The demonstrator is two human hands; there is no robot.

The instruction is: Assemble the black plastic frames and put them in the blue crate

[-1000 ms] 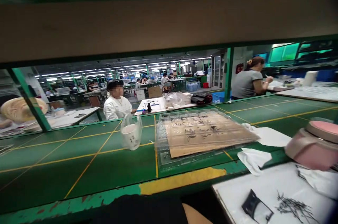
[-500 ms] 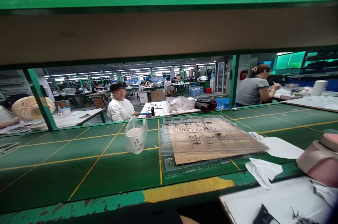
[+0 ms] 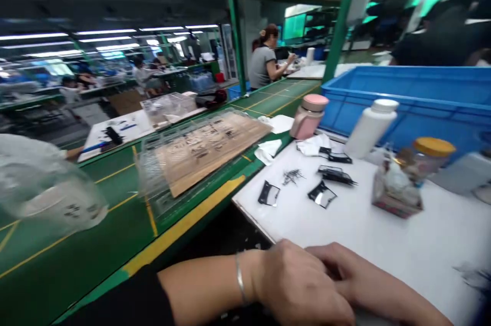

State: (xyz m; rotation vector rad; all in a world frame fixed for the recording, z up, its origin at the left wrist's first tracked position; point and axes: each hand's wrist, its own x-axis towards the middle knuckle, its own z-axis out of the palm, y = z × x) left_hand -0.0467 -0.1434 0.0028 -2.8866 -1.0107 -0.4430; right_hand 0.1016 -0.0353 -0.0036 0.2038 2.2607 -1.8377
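Note:
My left hand (image 3: 303, 285), with a silver bangle at the wrist and a dark sleeve, is curled closed at the front edge of the white worktop. Touching it, my right hand (image 3: 351, 272) comes in from the right, its fingers bent and partly covered by the left. Anything between the hands is hidden, and both are slightly blurred. Beyond them on the worktop (image 3: 433, 249) lie a black-framed clear piece (image 3: 269, 194), a similar piece (image 3: 322, 194), a small heap of thin black strips (image 3: 293, 177) and a stack of black frames (image 3: 336, 175).
A pink flask (image 3: 309, 116), white bottle (image 3: 373, 128), yellow-lidded jar (image 3: 433, 157) and small box (image 3: 397, 195) stand behind, before a blue crate (image 3: 406, 85). Clear trays with cardboard (image 3: 207, 152) and a bagged cup (image 3: 49, 193) rest on the green bench. A co-worker (image 3: 264, 62) sits beyond.
The view has swung right and down, so the worktop, crate and bottles now show. Both my hands have come into view together. The bagged cup appears larger and farther left.

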